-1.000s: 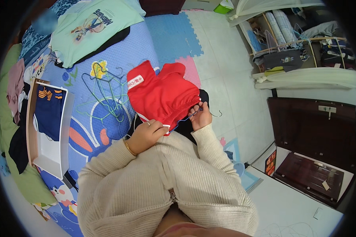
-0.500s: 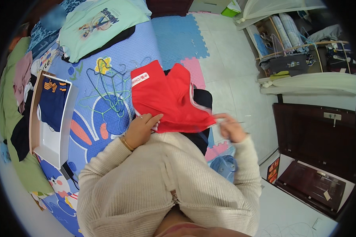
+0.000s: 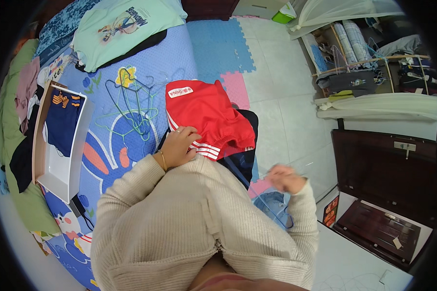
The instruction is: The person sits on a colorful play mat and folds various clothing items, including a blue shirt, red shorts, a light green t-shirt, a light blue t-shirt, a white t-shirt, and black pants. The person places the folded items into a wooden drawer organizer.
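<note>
I've got the wearer's L hand (image 3: 179, 148) resting on the red shorts (image 3: 204, 109), fingers bent and close together over the white side stripes; can't tell from my end if it's pinching the cloth. The shorts, smooth w/ a puckered elastic waist, lie across the lap atop dark trousers (image 3: 248, 123), approx. mid-scene. R hand (image 3: 286, 179), to the near right, is motion-blurred, fingers bunched narrow around a thin blue hanger (image 3: 291, 224), whose wire slants below. Both sleeves belong to a ribbed cream knit sweater (image 3: 165, 218) w/ a metal zip. On my left, the quilted bed (image 3: 179, 53) has a tangle of skinny green & dark hangers (image 3: 137, 109), and nearer the left edge a rectangular white-walled box (image 3: 80, 145) w/ folded navy clothing (image 3: 63, 126). Far left: a soft mint T-shirt (image 3: 116, 48), spread flat. Far side, right of the bed: blue foam mat (image 3: 218, 46) w/ jigsaw edges, then glossy floor tiles (image 3: 277, 116).
</note>
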Action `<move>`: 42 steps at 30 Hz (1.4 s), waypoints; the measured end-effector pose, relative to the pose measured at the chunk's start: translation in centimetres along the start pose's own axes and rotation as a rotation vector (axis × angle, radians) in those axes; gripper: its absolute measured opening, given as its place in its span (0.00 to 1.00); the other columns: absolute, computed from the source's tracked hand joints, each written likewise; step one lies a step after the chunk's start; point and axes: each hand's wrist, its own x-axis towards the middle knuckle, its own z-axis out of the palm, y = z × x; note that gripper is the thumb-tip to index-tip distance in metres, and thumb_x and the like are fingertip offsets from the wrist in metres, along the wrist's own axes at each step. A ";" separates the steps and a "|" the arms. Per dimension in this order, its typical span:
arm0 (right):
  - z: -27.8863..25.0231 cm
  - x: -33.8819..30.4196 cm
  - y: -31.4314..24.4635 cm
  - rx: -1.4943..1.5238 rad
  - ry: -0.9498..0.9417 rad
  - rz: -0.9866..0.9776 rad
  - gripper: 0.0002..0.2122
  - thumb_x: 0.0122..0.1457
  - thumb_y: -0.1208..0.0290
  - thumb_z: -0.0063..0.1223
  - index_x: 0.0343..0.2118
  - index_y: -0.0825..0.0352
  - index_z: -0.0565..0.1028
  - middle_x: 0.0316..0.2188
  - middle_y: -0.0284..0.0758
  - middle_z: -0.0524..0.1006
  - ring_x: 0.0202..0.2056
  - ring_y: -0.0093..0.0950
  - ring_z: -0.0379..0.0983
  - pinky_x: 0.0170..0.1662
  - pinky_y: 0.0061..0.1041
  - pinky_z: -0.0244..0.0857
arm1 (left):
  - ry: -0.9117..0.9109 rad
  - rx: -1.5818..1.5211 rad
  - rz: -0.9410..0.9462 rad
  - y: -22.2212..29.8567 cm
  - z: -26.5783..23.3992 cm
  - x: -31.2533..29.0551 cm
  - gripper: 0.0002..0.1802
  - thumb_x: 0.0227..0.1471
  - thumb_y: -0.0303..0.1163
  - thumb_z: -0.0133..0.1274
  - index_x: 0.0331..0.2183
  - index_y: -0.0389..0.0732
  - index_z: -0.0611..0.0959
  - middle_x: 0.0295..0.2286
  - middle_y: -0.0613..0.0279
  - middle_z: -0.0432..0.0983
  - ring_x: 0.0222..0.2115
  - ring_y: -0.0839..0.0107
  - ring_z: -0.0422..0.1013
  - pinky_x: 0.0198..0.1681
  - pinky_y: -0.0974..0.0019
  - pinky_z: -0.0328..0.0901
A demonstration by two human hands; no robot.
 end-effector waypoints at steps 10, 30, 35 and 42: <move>3.4 18.3 -7.2 0.701 0.358 -0.566 0.19 0.62 0.61 0.39 0.54 0.62 0.61 0.21 0.28 0.65 0.16 0.16 0.53 0.17 0.16 0.48 | -0.177 -0.055 0.162 1.3 0.8 1.1 0.29 0.43 0.44 0.54 0.47 0.42 0.72 0.41 0.57 0.69 0.43 0.58 0.65 0.48 0.58 0.56; 0.3 12.5 10.4 -1.265 0.485 -0.277 0.31 0.41 0.63 0.62 0.52 0.60 0.65 0.44 0.40 0.71 0.50 0.37 0.62 0.53 0.38 0.53 | -0.010 -0.463 -0.062 1.7 -1.7 2.9 0.12 0.45 0.32 0.54 0.35 0.40 0.79 0.30 0.57 0.75 0.33 0.61 0.69 0.38 0.62 0.63; -1.4 13.1 4.8 -0.859 0.653 -0.563 0.25 0.46 0.77 0.50 0.51 0.62 0.65 0.39 0.42 0.74 0.40 0.40 0.71 0.42 0.30 0.65 | 0.132 -0.503 -0.189 2.2 -11.8 7.2 0.13 0.51 0.33 0.50 0.38 0.36 0.77 0.28 0.63 0.74 0.29 0.78 0.68 0.34 0.73 0.63; 0.8 8.6 -16.7 -1.930 0.596 -0.556 0.26 0.49 0.81 0.47 0.52 0.49 0.63 0.34 0.35 0.70 0.29 0.35 0.73 0.29 0.29 0.69 | 0.184 -0.277 0.240 4.6 -24.7 13.8 0.09 0.52 0.29 0.46 0.37 0.38 0.72 0.30 0.70 0.68 0.33 0.81 0.63 0.39 0.77 0.58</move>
